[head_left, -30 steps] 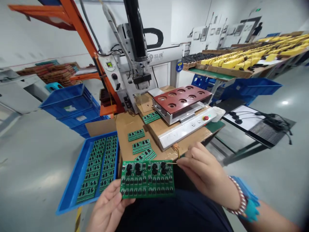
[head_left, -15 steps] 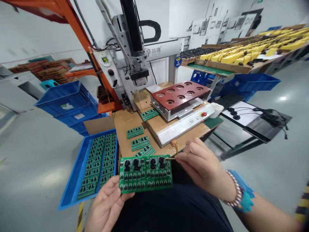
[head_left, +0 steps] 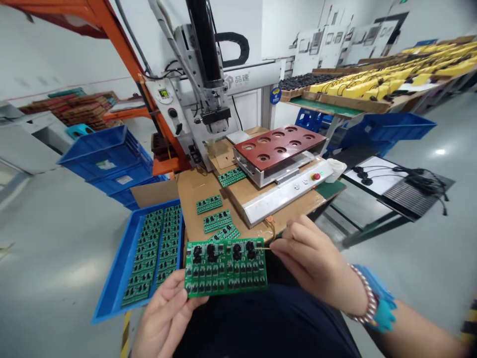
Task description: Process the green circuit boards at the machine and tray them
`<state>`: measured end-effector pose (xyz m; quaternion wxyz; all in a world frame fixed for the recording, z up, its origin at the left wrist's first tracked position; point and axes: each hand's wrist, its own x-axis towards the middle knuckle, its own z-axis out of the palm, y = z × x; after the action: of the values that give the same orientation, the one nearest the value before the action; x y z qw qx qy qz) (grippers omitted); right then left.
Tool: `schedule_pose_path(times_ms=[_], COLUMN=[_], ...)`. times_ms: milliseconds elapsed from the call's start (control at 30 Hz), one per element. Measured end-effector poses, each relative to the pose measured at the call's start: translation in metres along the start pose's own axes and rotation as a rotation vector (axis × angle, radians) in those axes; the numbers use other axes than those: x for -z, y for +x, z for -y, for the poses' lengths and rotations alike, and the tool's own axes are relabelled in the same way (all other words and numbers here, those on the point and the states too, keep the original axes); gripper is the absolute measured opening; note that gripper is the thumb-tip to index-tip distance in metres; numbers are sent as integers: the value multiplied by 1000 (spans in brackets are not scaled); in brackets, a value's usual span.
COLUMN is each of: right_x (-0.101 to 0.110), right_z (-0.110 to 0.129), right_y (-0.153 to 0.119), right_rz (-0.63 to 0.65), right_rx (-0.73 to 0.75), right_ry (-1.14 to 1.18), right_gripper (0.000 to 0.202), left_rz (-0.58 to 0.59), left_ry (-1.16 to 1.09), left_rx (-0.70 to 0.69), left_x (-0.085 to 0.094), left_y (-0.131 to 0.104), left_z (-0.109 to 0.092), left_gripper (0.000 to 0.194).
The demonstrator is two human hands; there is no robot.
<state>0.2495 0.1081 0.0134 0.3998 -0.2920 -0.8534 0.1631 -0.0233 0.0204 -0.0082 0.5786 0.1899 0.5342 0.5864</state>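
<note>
A green circuit board (head_left: 226, 271) with black parts is tilted up in front of my body. My left hand (head_left: 169, 311) grips its lower left corner, thumb in front and fingers behind. My right hand (head_left: 307, 253) is closed in a pinch on a thin wooden stick (head_left: 264, 248), whose tip reaches the black part near the board's upper right corner. Behind the held board, more boards (head_left: 218, 221) lie on the brown tabletop (head_left: 188, 191). To the left, a blue tray (head_left: 112, 283) holds rows of similar boards.
A machine (head_left: 216, 112) stands at the back of the table, beside a red-brown fixture plate (head_left: 281, 147) with round holes. In front of it is a control panel (head_left: 286, 191) with a red button. Blue crates (head_left: 108, 159) are stacked at left; a cable-laden side table (head_left: 395, 186) stands right.
The stick's tip and my right hand have shifted very slightly down against the board. My left hand keeps its grip, and the whole view has moved a little.
</note>
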Motion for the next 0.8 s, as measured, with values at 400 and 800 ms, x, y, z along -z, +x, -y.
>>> schedule_pose_path(times_ms=[400, 800], right_x=[-1, 0], right_z=[4, 4], right_y=[6, 2], right_rz=[-18, 28], right_rx=[16, 17], right_ry=[6, 20], right_gripper=[16, 17], left_rz=[59, -14], left_ry=[-8, -1], left_rx=[17, 20], left_x=[2, -2], left_y=[-1, -1], left_z=[0, 0], left_gripper=[24, 26])
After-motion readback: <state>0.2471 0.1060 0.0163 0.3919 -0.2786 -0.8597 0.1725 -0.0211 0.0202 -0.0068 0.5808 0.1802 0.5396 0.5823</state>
